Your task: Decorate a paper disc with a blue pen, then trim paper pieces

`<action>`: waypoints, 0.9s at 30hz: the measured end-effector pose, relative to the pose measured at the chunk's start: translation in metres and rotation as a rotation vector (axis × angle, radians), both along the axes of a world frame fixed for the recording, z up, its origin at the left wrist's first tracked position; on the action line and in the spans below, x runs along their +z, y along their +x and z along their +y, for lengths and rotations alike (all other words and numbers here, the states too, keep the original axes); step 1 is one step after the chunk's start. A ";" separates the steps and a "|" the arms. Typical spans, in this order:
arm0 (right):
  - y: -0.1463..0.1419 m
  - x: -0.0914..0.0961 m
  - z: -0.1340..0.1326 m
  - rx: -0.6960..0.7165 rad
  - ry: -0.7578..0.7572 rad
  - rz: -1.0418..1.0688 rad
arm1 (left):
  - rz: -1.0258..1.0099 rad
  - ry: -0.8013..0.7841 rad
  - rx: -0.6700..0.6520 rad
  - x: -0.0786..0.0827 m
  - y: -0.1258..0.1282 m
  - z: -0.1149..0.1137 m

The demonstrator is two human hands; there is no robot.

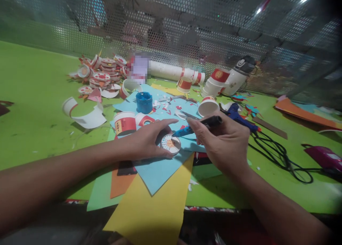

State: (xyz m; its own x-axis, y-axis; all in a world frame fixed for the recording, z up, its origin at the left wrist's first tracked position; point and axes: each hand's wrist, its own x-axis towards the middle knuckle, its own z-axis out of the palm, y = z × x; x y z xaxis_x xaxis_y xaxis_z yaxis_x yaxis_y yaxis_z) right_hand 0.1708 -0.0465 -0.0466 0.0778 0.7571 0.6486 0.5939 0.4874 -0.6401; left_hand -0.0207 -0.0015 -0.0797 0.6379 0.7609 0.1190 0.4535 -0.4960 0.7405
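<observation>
Patterned disc point(171, 144) is near a blue-smeared jar point(144, 103).

there is 1 left hand point(152, 140) and 1 right hand point(224, 138), with 1 marker pen point(184, 131) and 1 round disc point(171, 144) between them. i count 1 blue tub point(144, 103), 1 glue gun point(240, 119), 1 drink bottle point(237, 77), 1 magenta device point(326, 157), 1 brown strip point(269, 127) and 1 curled white strip point(89, 120). paper cups point(125, 124) number at least 4. 1 pile of discs point(101, 76) overlaps too much for an exact count; the paper scraps point(167, 108) are too small to number. 1 table point(34, 106) bears these.
</observation>
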 end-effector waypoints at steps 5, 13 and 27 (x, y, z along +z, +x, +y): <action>0.000 -0.005 0.004 0.037 -0.022 -0.007 | -0.005 -0.004 -0.009 0.001 0.000 0.000; 0.000 -0.004 0.003 0.028 -0.044 -0.057 | 0.015 -0.016 -0.019 0.000 -0.001 0.000; 0.000 -0.007 0.005 0.050 -0.067 -0.041 | -0.004 0.003 -0.024 -0.004 -0.001 0.002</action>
State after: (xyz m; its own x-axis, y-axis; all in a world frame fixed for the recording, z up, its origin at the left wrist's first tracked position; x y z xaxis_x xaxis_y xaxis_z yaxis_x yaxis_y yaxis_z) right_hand 0.1710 -0.0411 -0.0534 0.0137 0.8013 0.5982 0.5961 0.4738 -0.6482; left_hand -0.0217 0.0003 -0.0836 0.6551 0.7453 0.1239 0.4386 -0.5087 0.7409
